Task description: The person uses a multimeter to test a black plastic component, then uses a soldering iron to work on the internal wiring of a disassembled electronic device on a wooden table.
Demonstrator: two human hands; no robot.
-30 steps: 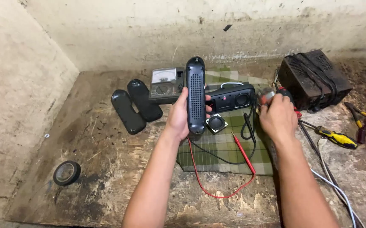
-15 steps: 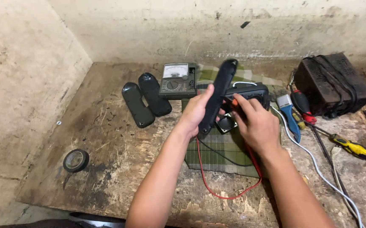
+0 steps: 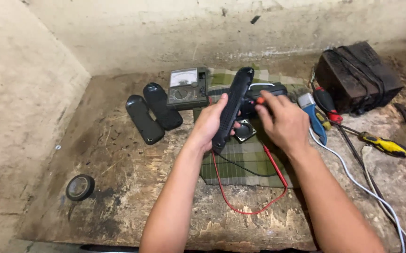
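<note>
Tape comes first at the far left: a black roll of electrical tape (image 3: 80,187) lying flat on the worn wooden bench (image 3: 132,173), well apart from the work. Further right, 2 black oval plastic shells (image 3: 152,117) lie side by side, and just beside them sits a grey-green analogue meter with a white dial face (image 3: 187,87).

At the middle, the left hand (image 3: 211,125) is clamped around the lower half of a long black plastic housing with a ribbed face (image 3: 232,108), held tilted above a green checked cloth (image 3: 245,161). A small square speaker-like part (image 3: 245,130) rests on the cloth just below it, and a red test lead (image 3: 240,197) loops off the cloth's near edge.

The right hand (image 3: 281,121) has its fingertips pinched together on something small with an orange tip at the housing's upper side; what exactly it grips I cannot tell. Judging from this, steady work would mean keeping the left grip firm and low so the housing cannot twist, while the right hand works lightly at the contact point without snagging the lead.

Right of that lie a blue-handled tool (image 3: 314,118), a white cable (image 3: 353,175), a yellow-handled screwdriver (image 3: 385,145) and a dark boxy battery wrapped in black straps (image 3: 357,75).
</note>
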